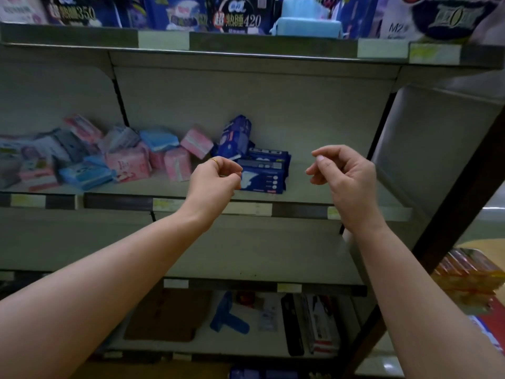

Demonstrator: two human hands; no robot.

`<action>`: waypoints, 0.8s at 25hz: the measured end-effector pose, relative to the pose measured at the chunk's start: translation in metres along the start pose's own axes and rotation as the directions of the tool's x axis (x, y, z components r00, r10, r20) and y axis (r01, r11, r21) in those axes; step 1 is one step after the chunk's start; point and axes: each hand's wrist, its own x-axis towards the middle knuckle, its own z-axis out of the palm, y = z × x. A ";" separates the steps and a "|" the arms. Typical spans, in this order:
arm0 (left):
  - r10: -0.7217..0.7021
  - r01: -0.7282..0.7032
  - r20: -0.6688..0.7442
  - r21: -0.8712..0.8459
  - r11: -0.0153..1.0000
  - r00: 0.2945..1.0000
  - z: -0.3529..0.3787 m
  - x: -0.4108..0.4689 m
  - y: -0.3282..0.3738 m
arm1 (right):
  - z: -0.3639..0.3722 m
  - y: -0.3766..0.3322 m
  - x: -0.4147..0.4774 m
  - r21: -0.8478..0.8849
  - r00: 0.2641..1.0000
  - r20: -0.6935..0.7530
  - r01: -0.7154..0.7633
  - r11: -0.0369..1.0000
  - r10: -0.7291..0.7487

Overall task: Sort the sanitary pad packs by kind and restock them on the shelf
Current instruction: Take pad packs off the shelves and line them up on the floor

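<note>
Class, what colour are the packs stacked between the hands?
The packs are dark blue, white print; head view.

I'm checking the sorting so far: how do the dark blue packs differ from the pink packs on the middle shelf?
The dark blue packs lie mostly stacked flat, one standing behind; the pink packs sit tilted and jumbled. The dark blue packs form their own group; the pink packs are mixed with light blue packs. Both rest on the middle shelf.
</note>
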 end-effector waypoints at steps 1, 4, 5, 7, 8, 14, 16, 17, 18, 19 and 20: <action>-0.010 0.010 -0.012 0.008 1.000 1.000 0.006 0.005 -0.001 | -0.004 0.005 0.006 0.001 1.000 0.012 -0.007 1.000 0.007; -0.015 0.017 -0.027 0.062 0.998 1.000 0.026 0.024 0.003 | -0.018 0.017 0.028 0.016 1.000 0.021 -0.004 1.000 0.004; -0.012 0.015 -0.038 0.089 0.996 0.999 0.034 0.031 0.005 | -0.025 0.023 0.035 0.016 1.000 0.023 0.000 1.000 -0.001; -0.004 0.012 -0.061 0.124 0.992 0.998 0.047 0.043 0.007 | -0.036 0.035 0.046 0.017 1.000 0.020 0.010 1.000 -0.011; -0.005 0.014 -0.068 0.132 0.991 0.998 0.053 0.047 0.007 | -0.041 0.041 0.052 0.023 1.000 0.024 0.006 1.000 -0.007; -0.055 0.072 -0.083 0.206 0.976 0.995 0.071 0.063 -0.005 | -0.043 0.079 0.067 0.047 0.992 0.072 -0.110 0.993 0.107; -0.077 0.094 -0.087 0.212 0.973 0.993 0.074 0.073 -0.008 | -0.038 0.091 0.071 0.014 0.984 0.108 -0.141 0.990 0.139; -0.082 0.099 -0.085 0.217 0.971 0.993 0.076 0.077 -0.010 | -0.036 0.097 0.073 -0.002 0.980 0.121 -0.157 0.988 0.156; -0.089 0.105 -0.081 0.224 0.969 0.993 0.079 0.081 -0.013 | -0.033 0.102 0.077 -0.012 0.976 0.130 -0.175 0.985 0.175; -0.100 0.115 -0.078 0.227 0.967 0.992 0.081 0.085 -0.018 | -0.030 0.107 0.080 -0.022 0.972 0.137 -0.191 0.981 0.192; -0.115 0.129 -0.075 0.224 0.966 0.991 0.082 0.090 -0.023 | -0.026 0.112 0.084 -0.032 0.968 0.143 -0.202 0.979 0.204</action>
